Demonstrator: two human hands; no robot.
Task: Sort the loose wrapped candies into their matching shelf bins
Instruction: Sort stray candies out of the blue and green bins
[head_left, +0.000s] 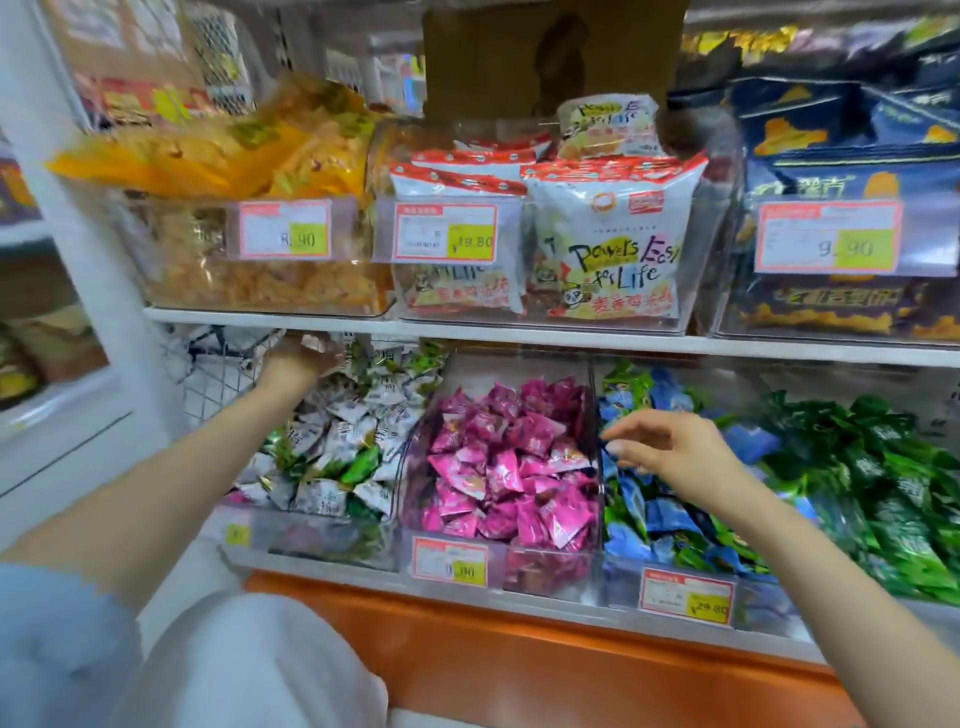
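On the lower shelf stand clear bins of wrapped candies. The left bin (311, 540) holds white candies (332, 431) mixed with green ones. The middle bin (587, 566) is full of pink candies (498, 467). To its right lie blue and green candies (654, 514), then a heap of dark green candies (883, 467). My left hand (293, 361) reaches deep into the back of the left bin, under the upper shelf, and its curled fingers grip a white wrapped candy (318, 342). My right hand (670, 449) hovers over the blue and green candies with loose, spread fingers and holds nothing.
The upper shelf (519, 335) hangs low over the bins and carries clear boxes of yellow snack bags (234, 156), white bags (608, 244) and blue bags (852, 156). A wire basket (218, 374) sits left of the candy bins. Price tags front each bin.
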